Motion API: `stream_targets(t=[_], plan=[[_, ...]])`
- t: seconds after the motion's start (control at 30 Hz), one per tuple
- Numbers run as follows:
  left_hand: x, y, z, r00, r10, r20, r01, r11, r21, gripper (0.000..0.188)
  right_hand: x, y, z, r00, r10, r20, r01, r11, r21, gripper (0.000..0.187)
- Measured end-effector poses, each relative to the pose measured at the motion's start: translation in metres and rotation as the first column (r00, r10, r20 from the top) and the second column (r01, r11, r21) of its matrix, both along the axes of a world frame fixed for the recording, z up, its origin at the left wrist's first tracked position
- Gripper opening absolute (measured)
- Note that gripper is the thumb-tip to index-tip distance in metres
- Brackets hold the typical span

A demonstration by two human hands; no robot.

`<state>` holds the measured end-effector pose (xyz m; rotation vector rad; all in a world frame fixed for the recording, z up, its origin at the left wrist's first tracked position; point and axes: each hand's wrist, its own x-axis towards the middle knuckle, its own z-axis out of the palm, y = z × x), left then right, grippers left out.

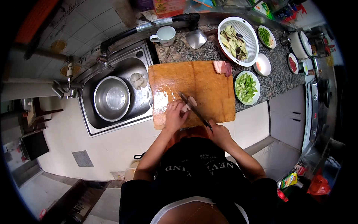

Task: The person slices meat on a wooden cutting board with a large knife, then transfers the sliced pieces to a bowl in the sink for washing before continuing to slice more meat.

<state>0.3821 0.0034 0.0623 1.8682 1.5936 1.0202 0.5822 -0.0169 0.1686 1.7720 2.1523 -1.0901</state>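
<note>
A wooden cutting board [209, 91] lies on the counter beside the sink, its left part wet and shiny. Near its front edge my left hand [175, 116] presses a pale piece of meat [192, 101] against the board, fingers curled on its left side. My right hand [220, 133] grips the handle of a kitchen knife [197, 114]. The blade lies slantwise across the meat, close to my left fingertips, and covers part of it. At the board's far right corner sits a pink and white piece of raw meat [222, 68], apart from both hands.
On the left, a steel sink [143, 108] holds a metal basin [112, 99] and a pale lump [138, 81]. Behind the board stand a mug [166, 35] and a spatula [196, 39]. Rightward are an eggplant-filled colander [251, 26], a green vegetable plate [257, 98] and a white bowl [262, 65].
</note>
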Motion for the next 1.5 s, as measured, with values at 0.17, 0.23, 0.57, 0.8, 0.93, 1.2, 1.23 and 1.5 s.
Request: stream_targets(t=[0.17, 0.23, 0.57, 0.8, 0.93, 1.2, 1.23, 1.5], plan=[[-0.006, 0.005, -0.012, 0.998, -0.056, -0.011, 0.056, 0.998, 0.004, 0.024, -0.007, -0.007, 0.014, 0.997, -0.046, 0.063, 0.053, 0.993, -0.11, 0.018], [-0.006, 0.004, -0.015, 0.999, -0.05, -0.003, 0.05, 0.999, -0.011, 0.023, -0.009, -0.009, 0.011, 0.997, -0.06, 0.049, 0.065, 0.992, -0.106, 0.018], [-0.005, 0.003, -0.035, 0.997, -0.02, 0.069, 0.026, 0.996, -0.088, 0.023, -0.04, 0.013, -0.042, 0.995, -0.096, -0.03, 0.094, 0.994, -0.061, 0.025], [-0.01, 0.004, -0.033, 0.996, -0.076, 0.035, 0.08, 0.991, -0.109, 0.024, -0.035, 0.012, -0.032, 0.986, -0.067, -0.153, 0.068, 0.998, 0.004, 0.026], [-0.006, 0.004, -0.015, 0.995, -0.104, 0.0, 0.103, 0.987, -0.126, 0.029, -0.043, 0.014, -0.044, 0.988, -0.095, -0.126, 0.09, 0.995, -0.044, 0.027], [-0.024, 0.017, -0.007, 0.868, 0.213, 0.449, -0.069, 0.947, -0.315, 0.023, -0.044, 0.049, -0.029, 0.968, -0.191, -0.161, 0.192, 0.981, -0.01, 0.026], [-0.027, 0.027, -0.003, 0.769, 0.278, 0.575, -0.124, 0.948, -0.292, 0.024, -0.035, 0.045, -0.022, 0.948, -0.229, -0.219, 0.24, 0.971, 0.024, 0.026], [-0.014, 0.094, 0.023, 0.98, -0.12, -0.156, 0.109, 0.991, -0.082, 0.029, 0.034, 0.021, -0.005, 0.773, -0.478, -0.417, 0.575, 0.806, 0.141, 0.03]])
